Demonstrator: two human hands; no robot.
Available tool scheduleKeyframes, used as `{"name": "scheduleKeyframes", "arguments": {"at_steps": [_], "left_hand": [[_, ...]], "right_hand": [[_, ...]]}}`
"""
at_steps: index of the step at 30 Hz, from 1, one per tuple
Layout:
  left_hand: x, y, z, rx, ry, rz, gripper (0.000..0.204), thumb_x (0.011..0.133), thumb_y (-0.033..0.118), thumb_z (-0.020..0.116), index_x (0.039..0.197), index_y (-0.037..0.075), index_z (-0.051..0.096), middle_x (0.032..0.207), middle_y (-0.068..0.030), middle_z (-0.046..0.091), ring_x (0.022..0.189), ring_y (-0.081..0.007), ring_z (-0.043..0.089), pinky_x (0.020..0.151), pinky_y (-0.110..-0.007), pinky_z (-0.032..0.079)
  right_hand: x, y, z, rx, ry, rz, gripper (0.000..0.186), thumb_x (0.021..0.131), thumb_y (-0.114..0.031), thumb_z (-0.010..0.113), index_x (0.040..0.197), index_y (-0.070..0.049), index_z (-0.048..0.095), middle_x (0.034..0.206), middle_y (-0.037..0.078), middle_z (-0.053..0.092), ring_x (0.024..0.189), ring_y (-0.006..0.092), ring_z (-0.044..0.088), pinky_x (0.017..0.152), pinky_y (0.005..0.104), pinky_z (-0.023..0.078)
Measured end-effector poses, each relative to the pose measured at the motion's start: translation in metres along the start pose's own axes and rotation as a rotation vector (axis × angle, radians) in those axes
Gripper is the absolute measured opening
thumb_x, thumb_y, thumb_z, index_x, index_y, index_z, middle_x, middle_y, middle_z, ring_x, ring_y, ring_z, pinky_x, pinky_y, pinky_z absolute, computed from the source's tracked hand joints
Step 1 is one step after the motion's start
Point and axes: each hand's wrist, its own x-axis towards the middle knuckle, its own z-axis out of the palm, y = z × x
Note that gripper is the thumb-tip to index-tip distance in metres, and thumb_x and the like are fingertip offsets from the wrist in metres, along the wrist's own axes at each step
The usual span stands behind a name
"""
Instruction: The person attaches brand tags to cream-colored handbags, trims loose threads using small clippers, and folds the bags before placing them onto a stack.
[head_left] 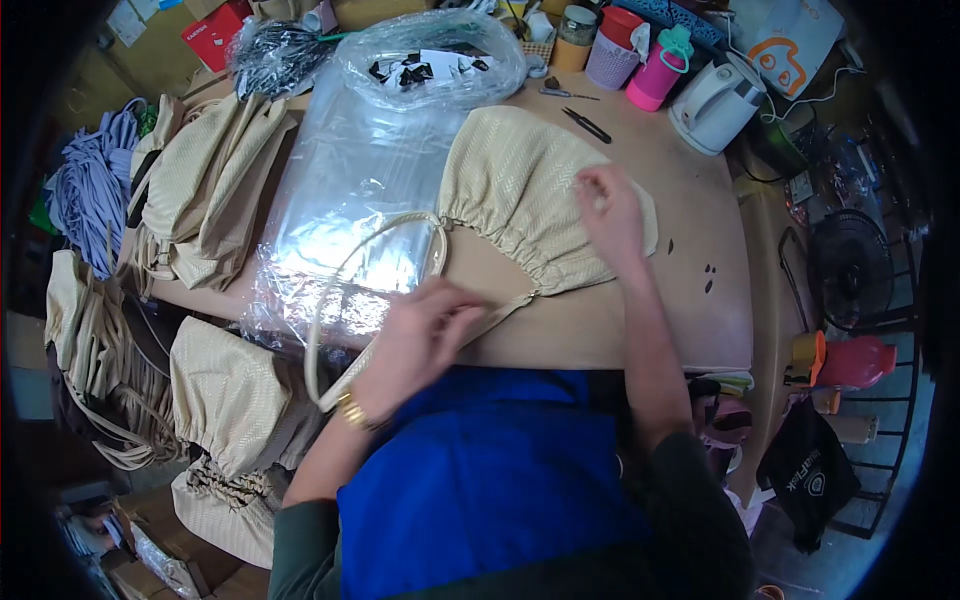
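Note:
A cream woven drawstring bag (525, 180) lies on the table with its gathered mouth towards me. Its long cream strap (335, 290) loops out to the left and runs back beneath my left hand. My left hand (430, 325), blurred and with a gold watch at the wrist, hovers at the strap near the table's front edge; whether its fingers grip the strap is unclear. Over the bag's right side is my right hand (610, 210), fingers curled and tips pressed together. Anything between those fingertips is too small to make out.
Clear plastic sleeves (345, 190) lie left of the bag, below a plastic bag of black-and-white tags (430, 70). Black thread snips (587, 126) rest beyond it. A white kettle (718, 103) and pink bottle (655, 75) stand far right. More cream bags (205, 190) are piled at left.

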Motion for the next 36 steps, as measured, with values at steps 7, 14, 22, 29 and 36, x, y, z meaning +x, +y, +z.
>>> {"name": "scheduleKeyframes", "arguments": {"at_steps": [7, 14, 22, 29, 36], "left_hand": [[0.029, -0.031, 0.089, 0.078, -0.062, 0.019, 0.019, 0.079, 0.018, 0.078, 0.089, 0.002, 0.074, 0.083, -0.0147, 0.063, 0.072, -0.0334, 0.063, 0.067, -0.042, 0.050], [0.023, -0.041, 0.090, -0.166, -0.103, -0.352, 0.013, 0.082, 0.013, 0.075, 0.081, 0.001, 0.070, 0.074, -0.0150, 0.067, 0.064, -0.0271, 0.064, 0.062, -0.038, 0.049], [0.021, -0.034, 0.079, -0.401, -0.120, -0.445, 0.014, 0.096, 0.007, 0.059, 0.087, -0.003, 0.060, 0.067, -0.0089, 0.066, 0.061, -0.0137, 0.067, 0.057, -0.028, 0.053], [0.019, -0.043, 0.082, -0.526, -0.087, -0.450, 0.016, 0.102, 0.012, 0.053, 0.091, -0.001, 0.053, 0.073, -0.0045, 0.062, 0.064, -0.0104, 0.065, 0.061, -0.024, 0.054], [0.018, -0.044, 0.082, -0.543, -0.080, -0.439, 0.016, 0.101, 0.011, 0.054, 0.090, -0.001, 0.054, 0.071, -0.0044, 0.063, 0.064, -0.0094, 0.064, 0.059, -0.024, 0.053]], "right_hand": [[0.099, 0.155, 0.040, -0.415, 0.231, 0.087, 0.024, 0.088, -0.017, 0.066, 0.108, -0.004, 0.068, 0.112, 0.018, 0.062, 0.111, 0.0335, 0.059, 0.098, 0.0411, 0.046], [0.126, 0.166, 0.053, -0.584, -0.102, -0.020, 0.037, 0.086, -0.023, 0.068, 0.119, -0.005, 0.066, 0.113, 0.014, 0.064, 0.111, 0.0289, 0.059, 0.093, 0.0419, 0.047], [0.070, 0.056, -0.012, 0.437, -0.049, 0.253, 0.029, 0.087, -0.002, 0.061, 0.115, -0.003, 0.065, 0.098, 0.008, 0.064, 0.092, 0.0128, 0.060, 0.077, 0.0278, 0.047], [-0.065, -0.076, -0.041, -0.115, -0.476, 0.130, 0.027, 0.084, -0.016, 0.072, 0.109, -0.009, 0.064, 0.097, 0.010, 0.052, 0.088, 0.0292, 0.062, 0.077, 0.0409, 0.049], [-0.078, -0.115, -0.034, -0.316, -0.565, 0.175, 0.034, 0.085, -0.015, 0.070, 0.112, -0.011, 0.051, 0.102, 0.011, 0.051, 0.092, 0.0328, 0.064, 0.077, 0.0460, 0.050]]}}
